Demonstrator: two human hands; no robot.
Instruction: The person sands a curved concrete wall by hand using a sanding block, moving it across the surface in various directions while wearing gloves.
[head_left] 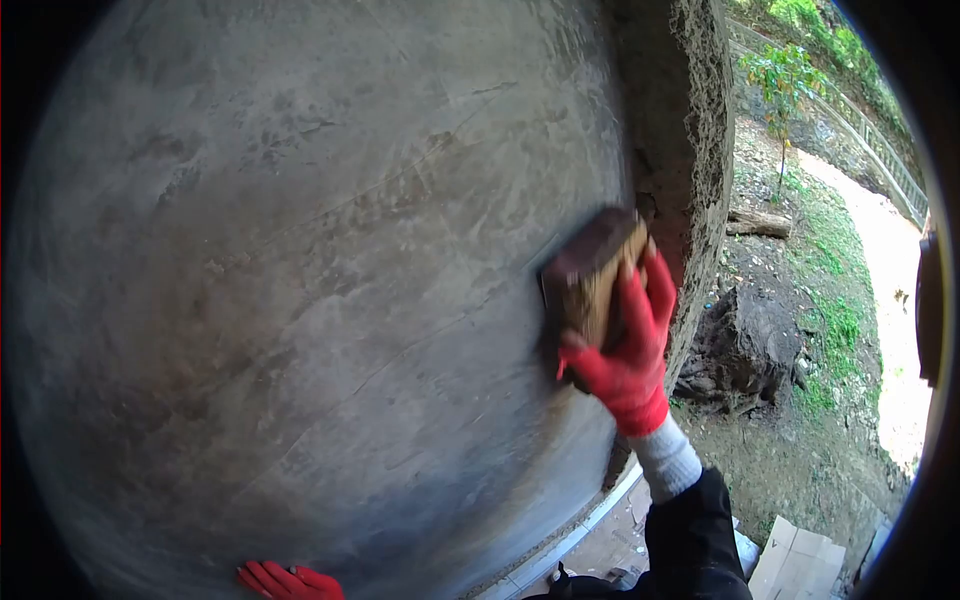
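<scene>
Clasps a brown rectangular block in the closed red-gloved right hand, flat against the grey plastered wall near its right edge. Cannot tell the grip of the red-gloved left hand below.

Wall: grey, mottled, darker brownish streaks. Block: tan wood, dark face. Right hand, left hand: red gloves; right cuff white, sleeve black. Grass green
</scene>
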